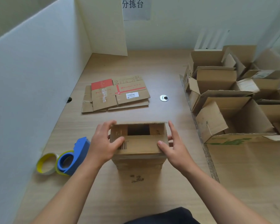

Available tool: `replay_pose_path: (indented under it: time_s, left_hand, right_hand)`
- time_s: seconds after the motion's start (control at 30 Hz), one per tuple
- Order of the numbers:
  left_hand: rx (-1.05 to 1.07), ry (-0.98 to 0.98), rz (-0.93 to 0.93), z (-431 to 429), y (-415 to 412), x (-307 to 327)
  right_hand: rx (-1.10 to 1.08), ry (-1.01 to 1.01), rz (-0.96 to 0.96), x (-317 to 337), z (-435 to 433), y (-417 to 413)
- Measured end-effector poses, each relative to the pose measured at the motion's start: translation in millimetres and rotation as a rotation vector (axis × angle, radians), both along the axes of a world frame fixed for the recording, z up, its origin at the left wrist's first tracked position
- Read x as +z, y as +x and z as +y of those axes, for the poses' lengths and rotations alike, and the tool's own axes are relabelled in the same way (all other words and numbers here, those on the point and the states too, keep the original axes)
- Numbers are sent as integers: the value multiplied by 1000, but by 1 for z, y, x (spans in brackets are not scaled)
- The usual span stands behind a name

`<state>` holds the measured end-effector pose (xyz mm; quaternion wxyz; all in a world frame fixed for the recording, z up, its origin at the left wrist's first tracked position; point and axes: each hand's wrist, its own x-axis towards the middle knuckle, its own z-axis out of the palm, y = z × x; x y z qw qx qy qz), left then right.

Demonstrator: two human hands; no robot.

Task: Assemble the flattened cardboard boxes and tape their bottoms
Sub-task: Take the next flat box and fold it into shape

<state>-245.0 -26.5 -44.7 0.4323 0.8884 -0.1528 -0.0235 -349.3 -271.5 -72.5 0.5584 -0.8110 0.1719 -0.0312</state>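
Box (pixel 139 161): mid-bench (pixel 152 199), near flap (pixel 142 145) folded down, a gap open behind it.
Hands: left hand (pixel 102 143) at 9 o'clock and right hand (pixel 173 147) at 3 grasp its sides, thumbs on that flap.
Next: likely fold the far flap (pixel 139 123) square and hold the seam closed.
Dispenser (pixel 74 156): 8 o'clock, near.
Flat boxes (pixel 116 96): 12 o'clock.

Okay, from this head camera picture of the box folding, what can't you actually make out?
Head view, all of it:
- Inside of the box: only a dark gap shows between its flaps.
- Printed label on the flattened boxes: too small to read.
- Lower sheets of that stack: covered by the top ones.
- Assembled boxes at right: cut off by the frame edge.
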Motion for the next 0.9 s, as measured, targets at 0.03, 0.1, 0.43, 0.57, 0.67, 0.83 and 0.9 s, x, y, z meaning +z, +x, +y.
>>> replay_pose_path:
  time_s: [0.03,0.1,0.43,0.57,0.67,0.83,0.9]
  left_hand:
    - [-3,1,-3,2,-4,-5]
    - [11,2,28,6,-13,-17]
    - [56,-51,189,-23,-22,-32]
    - [30,-75,231,-43,-18,-35]
    - [29,-94,284,-51,-19,-43]
    - [98,-126,357,-40,-51,-65]
    - [143,-117,322,-26,-57,-65]
  right_hand:
    - [-6,4,-1,-1,0,0]
    - [-7,6,-2,-3,1,2]
    - [-34,-69,42,4,-22,12]
    - [-82,-145,48,11,-41,16]
    - [-71,-199,82,16,-50,18]
    - [45,-343,69,11,-40,18]
    - [67,-234,84,4,-34,15]
